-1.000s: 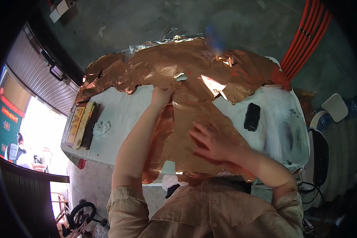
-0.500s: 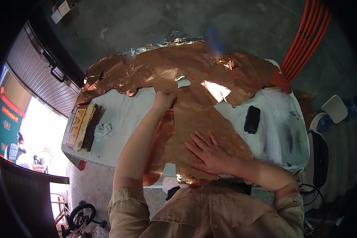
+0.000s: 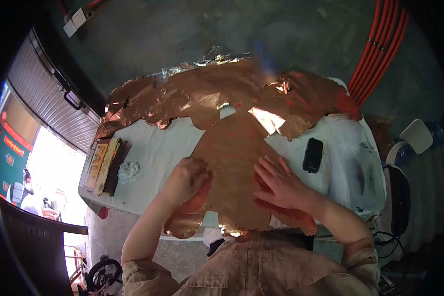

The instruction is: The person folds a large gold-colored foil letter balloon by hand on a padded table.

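Note:
A large copper-coloured foil sheet [image 3: 237,172] lies over the middle and far side of the white table [image 3: 153,148], its near part hanging by the front edge. At the sheet's left edge my left hand [image 3: 186,177] is closed, fingers curled against the foil; whether it pinches the edge is hard to make out. My right hand [image 3: 283,185] rests on the right part of the sheet, its fingers spread and stretched out. Reddish foil shows beneath both hands.
A dark phone-like object [image 3: 313,155] lies to the right. At the left are a box [image 3: 102,165] and a clear crumpled plastic piece [image 3: 128,171]. Red pipes [image 3: 380,49] run along the wall. A person [image 3: 30,195] sits beyond the doorway.
My left hand has moved down toward me along the foil's left edge. My right hand has shifted right and slightly up. The foil's left side now spreads wider, and its right edge is folded.

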Available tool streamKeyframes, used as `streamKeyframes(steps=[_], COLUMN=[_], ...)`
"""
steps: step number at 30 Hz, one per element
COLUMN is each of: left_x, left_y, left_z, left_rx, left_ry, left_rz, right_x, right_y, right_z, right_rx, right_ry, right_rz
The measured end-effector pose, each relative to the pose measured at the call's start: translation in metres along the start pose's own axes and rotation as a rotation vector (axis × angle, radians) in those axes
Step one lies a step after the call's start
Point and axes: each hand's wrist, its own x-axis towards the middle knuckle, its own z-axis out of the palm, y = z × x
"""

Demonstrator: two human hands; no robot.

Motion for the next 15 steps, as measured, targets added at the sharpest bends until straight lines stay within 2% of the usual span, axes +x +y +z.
streamKeyframes(steps=[2, 4, 6, 11, 15], left_x=[-0.021, -0.032, -0.040, -0.046, -0.054], left_y=[0.005, 0.005, 0.004, 0.004, 0.006], left_z=[0.002, 0.006, 0.015, 0.018, 0.014], left_rx=[-0.001, 0.161, 0.168, 0.169, 0.190], left_ry=[-0.019, -0.040, -0.045, -0.071, 0.062], left_rz=[0.041, 0.130, 0.097, 0.040, 0.131], right_x=[-0.002, -0.005, -0.010, -0.014, -0.019], right_y=[0.003, 0.003, 0.000, -0.007, -0.013], right_z=[0.004, 0.011, 0.019, 0.030, 0.033], right_rx=[-0.002, -0.018, -0.125, -0.089, -0.052], right_ry=[-0.037, -0.065, -0.003, 0.006, 0.026], right_rz=[0.007, 0.010, -0.020, -0.005, -0.004])
